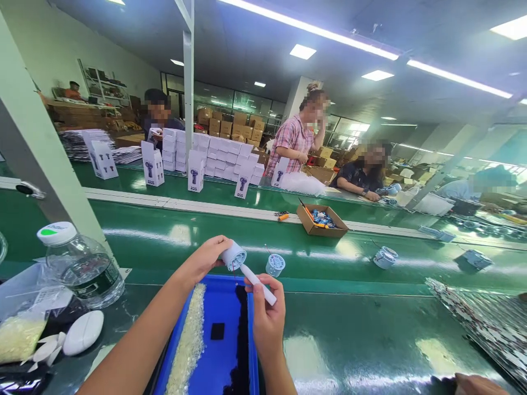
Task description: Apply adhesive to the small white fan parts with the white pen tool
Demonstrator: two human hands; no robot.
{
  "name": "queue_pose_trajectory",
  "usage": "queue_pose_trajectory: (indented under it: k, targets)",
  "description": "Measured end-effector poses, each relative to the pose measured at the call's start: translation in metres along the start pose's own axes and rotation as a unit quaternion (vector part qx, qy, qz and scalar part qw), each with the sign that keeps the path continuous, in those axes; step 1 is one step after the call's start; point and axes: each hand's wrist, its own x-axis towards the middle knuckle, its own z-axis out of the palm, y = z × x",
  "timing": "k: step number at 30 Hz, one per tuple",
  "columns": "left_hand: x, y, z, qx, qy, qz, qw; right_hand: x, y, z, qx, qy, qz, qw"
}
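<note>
A light blue round housing (234, 255) with a thin red wire is held by my left hand (209, 255), fingers wrapped round its left side. My right hand (267, 310) grips a white pen-like stick (259, 285), its upper tip at the lower right rim of the housing. Just right of them, a similar blue housing (275, 265) stands on the green belt. Below my hands lies a blue tray (220, 362) with whitish small pieces (187, 340) along its left side, black pieces (241, 340) along its right and a black square (217, 331) between.
A water bottle (84, 266) and white case (83, 333) stand left. Beyond the belt are a cardboard box of parts (321, 220) and white cartons (242, 178). More housings (385, 257) sit right. Several people work opposite; another hand (480, 384) shows at lower right.
</note>
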Motion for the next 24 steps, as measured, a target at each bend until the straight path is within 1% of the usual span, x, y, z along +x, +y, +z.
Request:
queue_pose_trajectory:
  k: [3, 5, 7, 9, 10, 12, 14, 15, 17, 18, 22, 23, 24]
  targets:
    - [-0.004, 0.003, 0.004, 0.014, -0.008, -0.004, 1.0, 0.0, -0.001, 0.0, 0.003, 0.008, 0.002, 1.0]
    - [-0.005, 0.005, 0.008, 0.017, -0.015, -0.004, 1.0, 0.001, -0.001, 0.0, -0.006, 0.009, 0.017, 1.0]
    - [-0.005, 0.007, 0.012, 0.011, -0.005, 0.009, 1.0, 0.001, 0.001, 0.001, -0.034, 0.014, 0.037, 0.999]
    - [-0.003, 0.007, 0.016, -0.003, 0.039, 0.048, 0.998, 0.001, 0.001, 0.003, -0.081, 0.003, 0.057, 0.995]
    - [-0.003, 0.007, 0.019, -0.013, 0.068, 0.074, 0.995, 0.001, 0.001, 0.005, -0.106, -0.019, 0.069, 0.992]
    - [-0.003, 0.004, 0.023, -0.03, 0.129, 0.121, 0.984, 0.0, -0.001, 0.008, -0.146, -0.087, 0.089, 0.981]
    - [-0.004, 0.001, 0.029, -0.002, 0.196, 0.163, 0.967, 0.0, -0.004, 0.01, -0.167, -0.14, 0.09, 0.972]
    - [-0.006, -0.001, 0.031, 0.028, 0.226, 0.183, 0.956, 0.001, -0.005, 0.01, -0.173, -0.151, 0.082, 0.97]
    - [-0.008, -0.004, 0.036, 0.073, 0.272, 0.218, 0.934, 0.001, -0.006, 0.012, -0.176, -0.15, 0.063, 0.971]
    - [-0.009, -0.005, 0.038, 0.067, 0.284, 0.224, 0.93, 0.0, -0.006, 0.014, -0.173, -0.146, 0.057, 0.972]
    - [-0.015, -0.005, 0.04, -0.042, 0.28, 0.181, 0.942, -0.011, -0.002, 0.031, -0.168, -0.125, 0.051, 0.976]
    - [-0.017, -0.003, 0.04, -0.046, 0.286, 0.18, 0.94, -0.013, -0.003, 0.031, -0.178, -0.111, 0.049, 0.976]
    - [-0.019, 0.0, 0.041, -0.042, 0.291, 0.187, 0.937, -0.012, -0.006, 0.026, -0.192, -0.097, 0.041, 0.976]
